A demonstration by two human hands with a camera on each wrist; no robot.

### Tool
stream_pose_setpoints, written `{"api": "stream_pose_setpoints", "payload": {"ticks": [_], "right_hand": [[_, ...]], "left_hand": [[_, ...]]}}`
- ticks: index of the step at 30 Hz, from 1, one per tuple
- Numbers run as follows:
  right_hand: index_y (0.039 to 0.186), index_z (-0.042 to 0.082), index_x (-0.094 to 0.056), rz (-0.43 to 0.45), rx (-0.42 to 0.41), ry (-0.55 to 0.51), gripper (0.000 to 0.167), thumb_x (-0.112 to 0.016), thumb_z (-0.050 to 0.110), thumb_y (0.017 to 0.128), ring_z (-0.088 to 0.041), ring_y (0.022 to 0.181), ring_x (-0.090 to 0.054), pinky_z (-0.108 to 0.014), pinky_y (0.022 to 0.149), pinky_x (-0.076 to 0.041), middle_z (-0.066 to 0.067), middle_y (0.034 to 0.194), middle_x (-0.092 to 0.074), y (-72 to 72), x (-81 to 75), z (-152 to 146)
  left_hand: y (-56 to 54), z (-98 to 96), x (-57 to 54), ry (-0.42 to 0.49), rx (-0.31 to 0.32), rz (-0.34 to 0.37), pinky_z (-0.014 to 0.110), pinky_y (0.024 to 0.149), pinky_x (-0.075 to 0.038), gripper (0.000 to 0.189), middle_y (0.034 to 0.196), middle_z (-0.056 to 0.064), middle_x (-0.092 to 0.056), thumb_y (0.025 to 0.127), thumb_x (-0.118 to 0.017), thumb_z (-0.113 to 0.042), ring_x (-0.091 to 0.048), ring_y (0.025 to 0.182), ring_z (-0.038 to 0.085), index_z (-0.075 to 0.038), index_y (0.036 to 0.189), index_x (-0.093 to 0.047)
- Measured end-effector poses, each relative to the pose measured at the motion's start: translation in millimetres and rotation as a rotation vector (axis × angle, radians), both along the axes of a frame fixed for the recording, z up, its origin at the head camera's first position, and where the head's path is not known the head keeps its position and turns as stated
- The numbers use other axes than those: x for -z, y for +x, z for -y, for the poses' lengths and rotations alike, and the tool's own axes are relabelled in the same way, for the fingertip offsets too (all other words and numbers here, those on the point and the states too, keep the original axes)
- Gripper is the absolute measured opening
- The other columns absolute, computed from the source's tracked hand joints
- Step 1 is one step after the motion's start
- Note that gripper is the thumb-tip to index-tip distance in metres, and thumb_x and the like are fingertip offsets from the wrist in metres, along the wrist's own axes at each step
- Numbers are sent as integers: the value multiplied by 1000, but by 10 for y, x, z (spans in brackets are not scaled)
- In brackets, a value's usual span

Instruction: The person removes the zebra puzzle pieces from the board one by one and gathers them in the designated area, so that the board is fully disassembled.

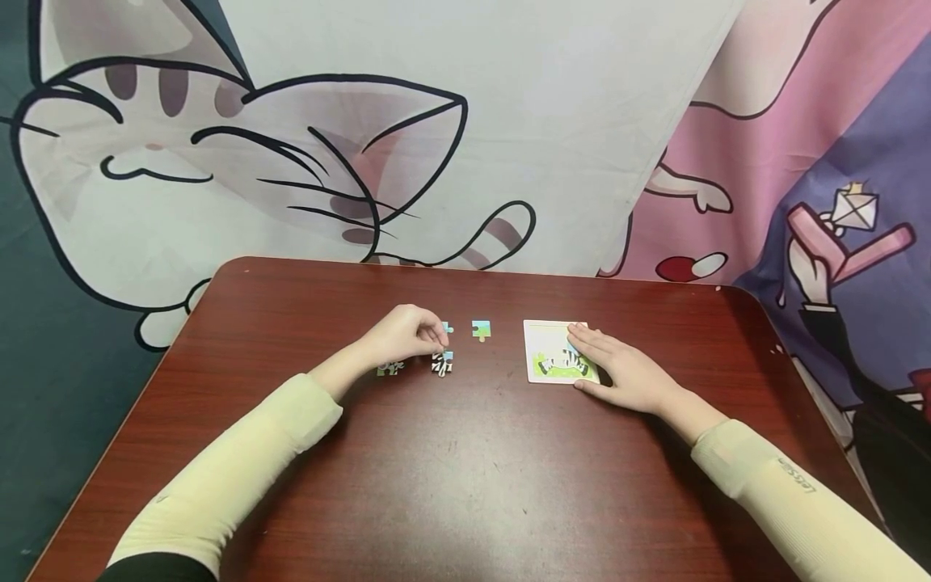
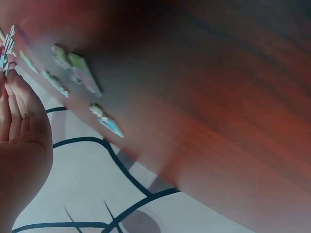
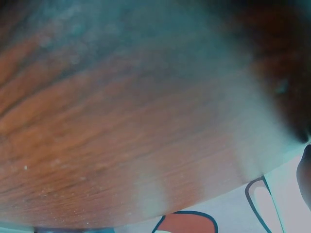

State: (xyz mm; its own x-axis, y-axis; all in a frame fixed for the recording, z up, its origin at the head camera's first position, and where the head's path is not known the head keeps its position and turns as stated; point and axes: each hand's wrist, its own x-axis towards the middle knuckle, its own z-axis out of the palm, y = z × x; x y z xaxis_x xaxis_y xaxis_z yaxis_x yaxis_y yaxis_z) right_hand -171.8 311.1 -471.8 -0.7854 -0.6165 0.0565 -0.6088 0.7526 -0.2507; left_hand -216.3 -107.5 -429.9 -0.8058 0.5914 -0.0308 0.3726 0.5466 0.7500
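My left hand (image 1: 409, 333) pinches a black-and-white striped puzzle piece (image 1: 441, 365) with a blue corner. That piece shows edge-on at the fingertips in the left wrist view, where the left hand (image 2: 24, 121) fills the left edge. On the right, a square puzzle board (image 1: 549, 330) with a partly filled zebra picture (image 1: 560, 364) lies flat. My right hand (image 1: 625, 372) rests on the board's right side, fingers straight, thumb at its lower edge. The fingers cover part of the picture. Only a sliver of the right hand (image 3: 304, 177) appears in the right wrist view.
Loose puzzle pieces lie near the left hand: a blue-and-green one (image 1: 481, 330), a bluish one (image 1: 448, 327) half behind the fingers, and green-and-striped ones (image 1: 390, 369) under the wrist. The brown table (image 1: 465, 485) ends at a cat-printed cloth (image 1: 553, 121).
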Motion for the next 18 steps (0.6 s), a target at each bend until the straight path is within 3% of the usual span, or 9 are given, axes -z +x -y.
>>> {"api": "stream_pose_setpoints", "payload": {"ticks": [7,18], "right_hand": [[159,2,-45,-5,-5,-4,81,-80,34,93,-37,155,-42,-59,125,-35,-16,168,-43,9,-12,5],[161,4,-44,4,4,1,82,-79,36,93,-37,156,-41,-58,126,-34,-15,169,-42,8,-2,1]], "left_hand": [[-9,38,63,-12,-14,13,21,75,-58,6,87,7,-79,91,-80,-5,-69,78,9,1,92,-78],[-28,33,125,-79,7,-22,24,77,-59,5,85,5,-78,90,-78,-3,-69,78,10,-7,89,-78]]}}
